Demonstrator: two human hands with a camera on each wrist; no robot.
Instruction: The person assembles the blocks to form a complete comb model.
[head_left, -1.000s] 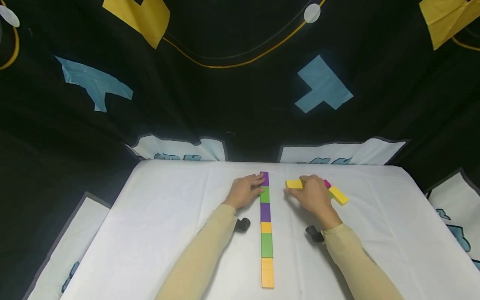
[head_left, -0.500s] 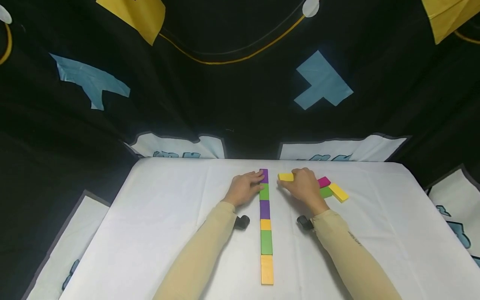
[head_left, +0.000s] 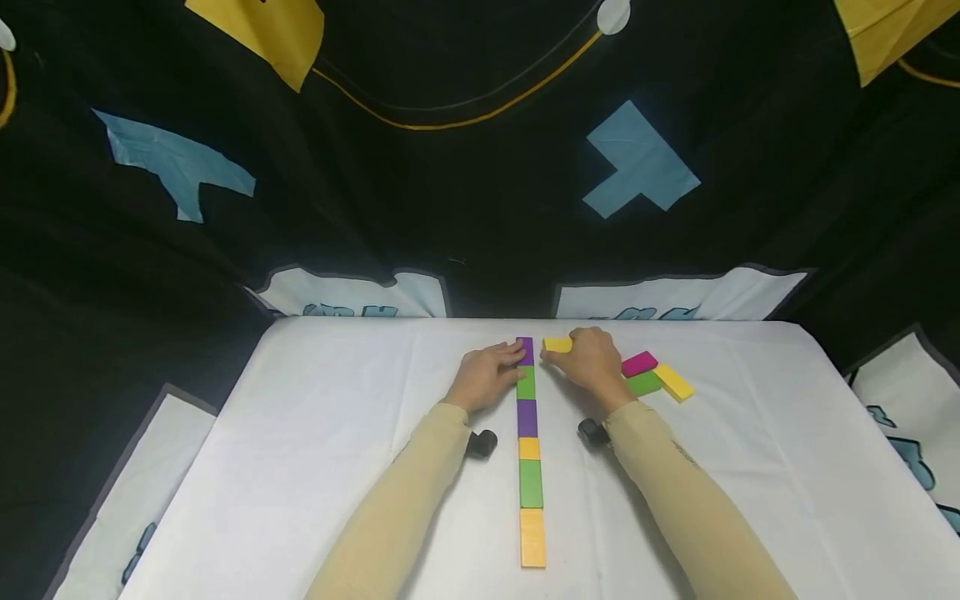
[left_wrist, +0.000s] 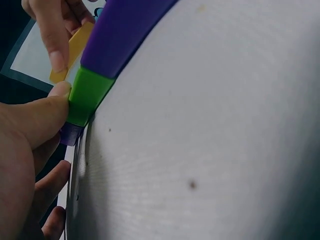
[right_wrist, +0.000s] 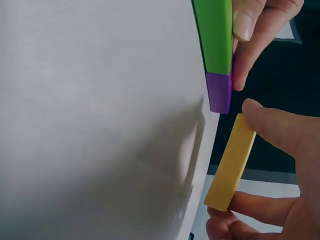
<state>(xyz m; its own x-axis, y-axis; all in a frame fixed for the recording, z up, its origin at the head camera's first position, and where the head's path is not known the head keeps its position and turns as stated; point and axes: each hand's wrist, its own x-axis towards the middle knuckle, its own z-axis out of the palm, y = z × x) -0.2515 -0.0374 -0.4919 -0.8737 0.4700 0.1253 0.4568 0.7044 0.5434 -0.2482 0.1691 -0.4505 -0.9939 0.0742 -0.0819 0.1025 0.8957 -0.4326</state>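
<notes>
Yellow and pinched in the right hand [head_left: 588, 358], the block [head_left: 556, 344] sat at upper centre frame, just right of the row of blocks [head_left: 527, 418] and roughly crosswise to it, while the left hand [head_left: 484, 377], fingers extended, touched the row's top end.

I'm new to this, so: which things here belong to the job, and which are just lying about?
In use, apparently:
yellow block in the right hand
row of blocks touching the left hand

Lying aside, perhaps for later:
magenta block
loose green block
loose yellow block
</notes>
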